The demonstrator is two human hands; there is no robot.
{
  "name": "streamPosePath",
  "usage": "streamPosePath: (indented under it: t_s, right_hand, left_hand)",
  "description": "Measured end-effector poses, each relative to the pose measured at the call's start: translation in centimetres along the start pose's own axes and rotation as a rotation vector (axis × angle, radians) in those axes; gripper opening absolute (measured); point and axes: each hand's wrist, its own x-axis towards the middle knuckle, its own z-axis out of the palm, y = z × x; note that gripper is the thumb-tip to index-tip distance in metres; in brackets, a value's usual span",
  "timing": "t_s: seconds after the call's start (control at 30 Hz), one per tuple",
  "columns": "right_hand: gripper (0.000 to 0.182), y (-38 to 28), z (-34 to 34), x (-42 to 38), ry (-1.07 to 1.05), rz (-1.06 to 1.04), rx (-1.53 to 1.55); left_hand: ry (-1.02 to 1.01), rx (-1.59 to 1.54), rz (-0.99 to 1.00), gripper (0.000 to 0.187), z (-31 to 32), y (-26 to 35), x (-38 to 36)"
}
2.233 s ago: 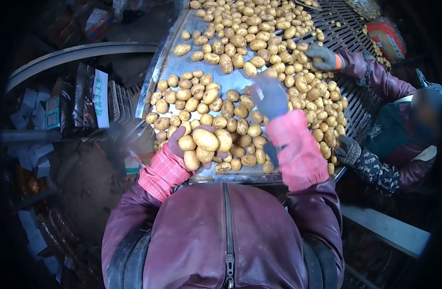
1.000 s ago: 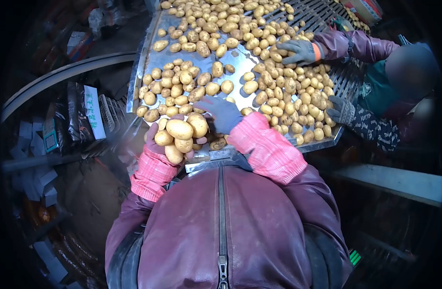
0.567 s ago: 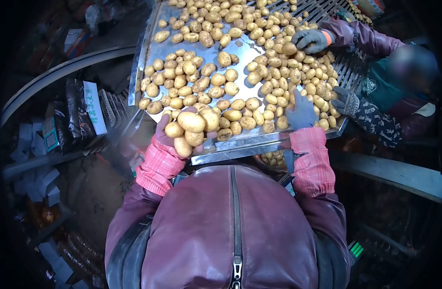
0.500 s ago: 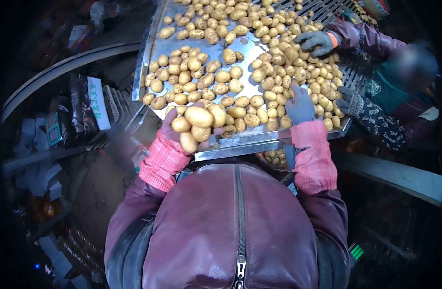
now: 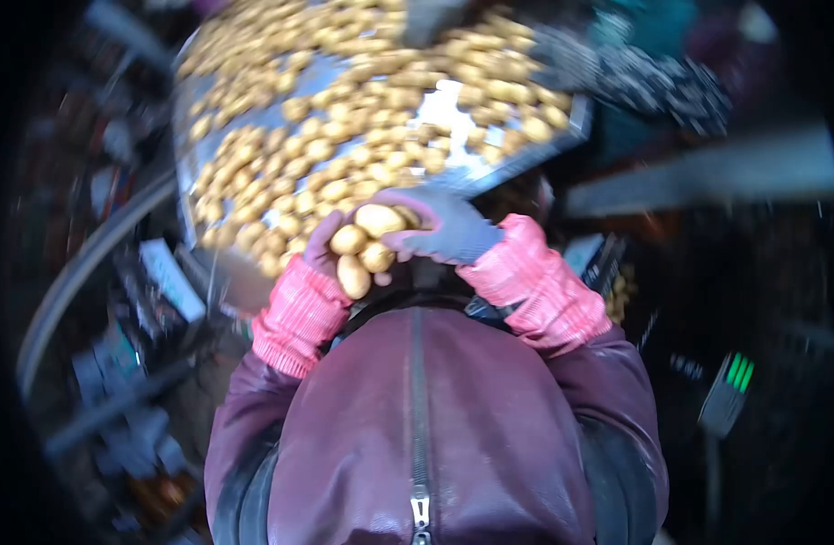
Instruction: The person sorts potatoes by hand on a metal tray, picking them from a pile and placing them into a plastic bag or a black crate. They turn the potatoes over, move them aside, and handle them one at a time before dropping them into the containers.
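Several potatoes [image 5: 377,257] rest in my gloved left hand [image 5: 322,243], which is cupped around them in front of my chest. My gloved right hand [image 5: 442,225] touches the same bunch from the right, its fingers curled over the upper potatoes. Both hands are just below the front edge of a metal table [image 5: 476,182]. Many more potatoes [image 5: 244,154] lie spread over that table, blurred by motion.
A co-worker's patterned sleeve [image 5: 658,86] and gloved hand [image 5: 562,59] reach over the table's right side. A grey beam [image 5: 708,173] stands at the right, above a device with green lights [image 5: 730,391]. A curved rail [image 5: 67,291] is at the left.
The view has turned, so the table appears farther left. My right hand has left the potatoes on the table and come over to the bunch in my left hand.
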Motion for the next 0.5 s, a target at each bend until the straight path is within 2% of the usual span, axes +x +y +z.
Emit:
streamPosePath:
  t_s: [0.03, 0.13, 0.17, 0.23, 0.3, 0.33, 0.37, 0.43, 0.47, 0.5]
  right_hand:
    - [0.057, -0.4, -0.7, -2.4, 0.056, 0.089, -0.067]
    - [0.057, 1.6, -2.1, -8.3, 0.240, -0.015, -0.137]
    - [0.059, 3.1, -2.9, -9.8, 0.253, -0.057, -0.101]
    - [0.061, 4.8, -3.5, -13.1, 0.372, -0.074, -0.062]
    - [0.063, 7.0, -4.0, -17.0, 0.421, -0.132, 0.191]
    - [0.063, 8.4, -4.1, -18.7, 0.436, -0.166, 0.313]
    - [0.067, 10.5, -4.2, -20.2, 0.513, -0.178, 0.312]
    - [0.067, 13.2, -4.0, -22.8, 0.614, -0.158, 0.494]
    - [0.062, 14.1, -4.4, -25.0, 0.577, -0.051, 0.519]
    - [0.060, 15.9, -4.2, -26.2, 0.639, -0.159, 0.623]
  left_hand:
    - [0.048, 0.044, -0.060, 0.070, 0.5, -1.1, 0.7]
    - [0.090, 0.303, -0.073, 0.072, 3.9, -5.2, 3.4]
    - [0.107, 0.349, -0.131, 0.073, 4.1, -6.4, 4.1]
    - [-0.029, 0.364, -0.284, 0.074, 4.7, -8.4, 5.9]
    - [-0.043, 0.465, -0.343, 0.074, 6.0, -11.8, 7.8]
    - [-0.062, 0.435, -0.438, 0.074, 6.3, -13.2, 8.6]
    - [-0.125, 0.410, -0.552, 0.072, 5.6, -14.5, 9.7]
    - [-0.067, 0.334, -0.749, 0.068, 5.6, -17.6, 11.1]
    - [0.006, 0.305, -0.860, 0.065, 6.1, -19.1, 11.8]
    - [0.000, 0.307, -0.889, 0.064, 6.0, -20.9, 12.3]
